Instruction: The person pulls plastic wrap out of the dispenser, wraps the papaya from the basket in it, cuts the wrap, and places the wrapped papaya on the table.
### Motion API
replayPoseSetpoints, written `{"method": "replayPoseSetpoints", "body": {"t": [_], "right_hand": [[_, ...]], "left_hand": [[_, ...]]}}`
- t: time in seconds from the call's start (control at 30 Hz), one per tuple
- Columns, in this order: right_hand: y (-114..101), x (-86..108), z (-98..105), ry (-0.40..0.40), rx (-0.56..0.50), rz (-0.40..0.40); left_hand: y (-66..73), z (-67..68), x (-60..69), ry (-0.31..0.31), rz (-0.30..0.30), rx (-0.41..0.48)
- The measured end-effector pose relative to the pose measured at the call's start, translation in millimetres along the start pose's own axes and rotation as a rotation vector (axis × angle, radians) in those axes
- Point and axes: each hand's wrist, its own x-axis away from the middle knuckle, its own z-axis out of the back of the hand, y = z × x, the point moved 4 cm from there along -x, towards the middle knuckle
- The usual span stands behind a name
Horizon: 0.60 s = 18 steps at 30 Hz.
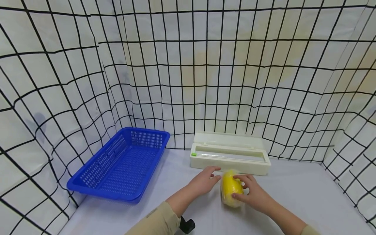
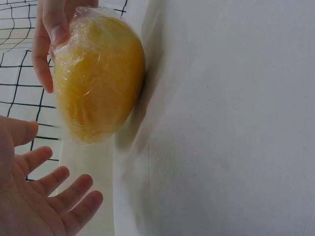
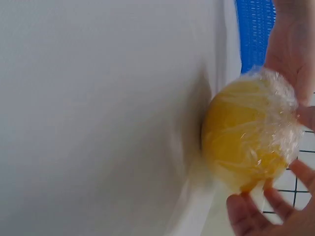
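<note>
A rounded yellow fruit (image 1: 231, 186), its exact kind unclear, is wrapped in clear, wrinkled cling film and stands on the white table. My right hand (image 1: 255, 195) grips it from the right, thumb near and fingers on the far side. In the right wrist view the fingertips (image 3: 239, 209) press against the filmed fruit (image 3: 243, 132). Just left of the fruit is my left hand (image 1: 205, 181), its fingers spread and apart from it in the left wrist view. Behind both hands sits a cream cling film dispenser (image 1: 232, 168), lid raised, with a roll inside.
To the left stands a blue plastic basket (image 1: 101, 193) with slotted sides. White cloth walls with a black grid (image 1: 199, 75) enclose the table at the back and sides. A black device (image 1: 187, 225) shows beside the left sleeve.
</note>
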Motion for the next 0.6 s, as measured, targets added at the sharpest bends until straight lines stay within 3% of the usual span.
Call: {"method": "replayPoseSetpoints", "body": {"t": [0.17,0.37,0.47,0.6], "right_hand": [[0.4,-0.5,1.7,-0.043,-0.051,0.149],[-1.2,2.0,5.6,-0.093,-0.042,0.353],[0.0,1.5,6.7,-0.088,-0.027,0.397],[4.8,-0.3,7.8,-0.043,0.006,0.386]], "left_hand": [[-4.4,3.2,-4.0,0.012,-0.029,-0.017],[-8.7,4.5,-6.5,-0.023,-0.072,-0.037],[-8.8,4.2,-6.4,-0.066,-0.111,-0.050],[-12.0,3.2,-3.3,-0.124,-0.120,-0.086]]}}
